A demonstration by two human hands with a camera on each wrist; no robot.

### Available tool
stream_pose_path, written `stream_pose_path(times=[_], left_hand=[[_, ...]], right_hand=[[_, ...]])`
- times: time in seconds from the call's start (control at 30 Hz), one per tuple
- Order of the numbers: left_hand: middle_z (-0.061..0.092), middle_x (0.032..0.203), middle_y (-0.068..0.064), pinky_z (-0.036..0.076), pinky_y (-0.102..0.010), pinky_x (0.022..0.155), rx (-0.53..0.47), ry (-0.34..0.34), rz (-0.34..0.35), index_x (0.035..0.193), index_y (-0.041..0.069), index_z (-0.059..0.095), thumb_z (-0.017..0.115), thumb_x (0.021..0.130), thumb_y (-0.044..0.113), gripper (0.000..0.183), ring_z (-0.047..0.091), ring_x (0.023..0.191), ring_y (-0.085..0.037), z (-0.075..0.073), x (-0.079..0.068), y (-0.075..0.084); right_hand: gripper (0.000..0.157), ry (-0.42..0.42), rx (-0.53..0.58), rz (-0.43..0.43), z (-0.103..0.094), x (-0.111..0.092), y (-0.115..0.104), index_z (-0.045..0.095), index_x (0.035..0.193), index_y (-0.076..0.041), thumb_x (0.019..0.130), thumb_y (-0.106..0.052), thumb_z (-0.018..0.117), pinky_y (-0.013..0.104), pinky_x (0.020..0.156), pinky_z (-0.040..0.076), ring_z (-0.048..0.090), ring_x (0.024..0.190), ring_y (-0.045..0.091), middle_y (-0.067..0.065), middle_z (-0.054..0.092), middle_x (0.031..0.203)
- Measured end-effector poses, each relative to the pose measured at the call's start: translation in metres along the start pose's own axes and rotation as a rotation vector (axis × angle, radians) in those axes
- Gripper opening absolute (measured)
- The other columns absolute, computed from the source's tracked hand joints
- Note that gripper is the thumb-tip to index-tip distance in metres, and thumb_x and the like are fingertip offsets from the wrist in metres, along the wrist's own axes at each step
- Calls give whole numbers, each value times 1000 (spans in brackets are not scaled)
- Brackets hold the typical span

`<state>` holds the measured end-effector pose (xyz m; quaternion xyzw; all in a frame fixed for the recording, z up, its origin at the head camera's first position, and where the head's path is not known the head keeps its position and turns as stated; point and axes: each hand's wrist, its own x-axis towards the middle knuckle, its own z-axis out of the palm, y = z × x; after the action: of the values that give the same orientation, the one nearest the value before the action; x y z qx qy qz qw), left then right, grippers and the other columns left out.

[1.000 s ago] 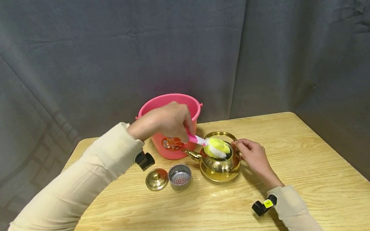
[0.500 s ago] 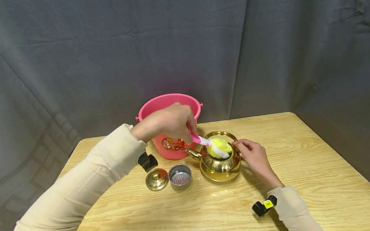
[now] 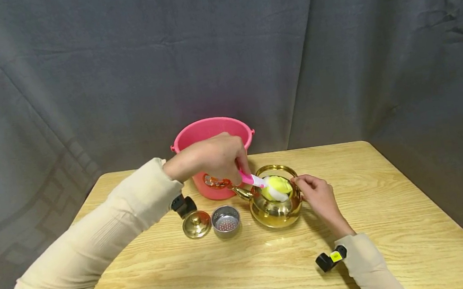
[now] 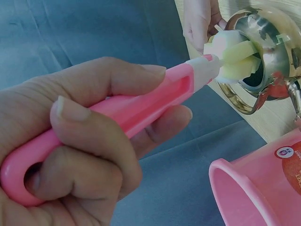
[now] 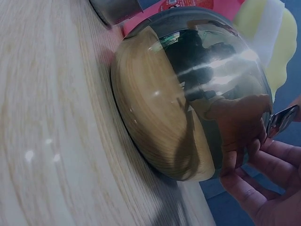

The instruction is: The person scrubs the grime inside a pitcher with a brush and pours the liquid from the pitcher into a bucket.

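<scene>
In the head view my left hand grips a sponge brush by its pink handle, fingers wrapped around it in the left wrist view. The brush's yellow and white sponge head sits in the round mouth of a shiny gold kettle, part of it hidden below the rim. At the kettle's right side, my right hand pinches the lower end of its hoop handle. The right wrist view shows those fingertips at the metal bracket, close against the kettle's polished body.
Behind the kettle, to the left, stands a pink bucket, its opening partly covered by my left arm. A gold lid lies beside a perforated metal strainer on the wooden table. A grey curtain hangs behind.
My left hand has shifted slightly right and down, and the sponge head sits a little lower in the kettle's mouth. The right hand and kettle stay in place.
</scene>
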<state>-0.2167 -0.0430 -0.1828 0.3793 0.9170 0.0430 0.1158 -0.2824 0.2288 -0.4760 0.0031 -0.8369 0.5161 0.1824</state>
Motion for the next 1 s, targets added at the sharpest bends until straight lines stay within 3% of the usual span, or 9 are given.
stream_pose_path(times=[0.3, 0.5, 0.67, 1.0], left_hand=[[61, 64, 14, 41, -21, 53, -1, -6, 24, 82, 22, 73, 73, 67, 10, 19, 50, 63, -9, -1, -4, -2], [61, 67, 14, 39, -21, 51, -17, -16, 20, 83, 22, 73, 74, 68, 10, 20, 49, 60, -9, -3, -5, -3], [61, 65, 12, 37, -21, 49, -19, -21, 34, 82, 22, 74, 73, 68, 9, 20, 47, 57, -8, -4, -7, -4], [61, 61, 13, 39, -21, 50, -26, -38, 5, 80, 25, 74, 73, 68, 10, 19, 48, 57, -8, -6, -8, -7]], right_hand=[[41, -3, 10, 5, 0, 0, 1, 65, 95, -32, 78, -64, 45, 27, 58, 51, 57, 84, 7, -14, 62, 93], [33, -1, 11, 10, 1, 1, 2, 65, 95, -32, 82, -57, 48, 26, 58, 51, 57, 83, 6, -14, 62, 92], [39, 5, 15, 8, 1, 1, 1, 65, 94, -31, 78, -62, 47, 27, 57, 51, 58, 82, 8, -12, 62, 91], [33, 5, 4, 3, 2, 1, 2, 65, 94, -33, 81, -57, 48, 27, 58, 51, 57, 83, 6, -13, 62, 91]])
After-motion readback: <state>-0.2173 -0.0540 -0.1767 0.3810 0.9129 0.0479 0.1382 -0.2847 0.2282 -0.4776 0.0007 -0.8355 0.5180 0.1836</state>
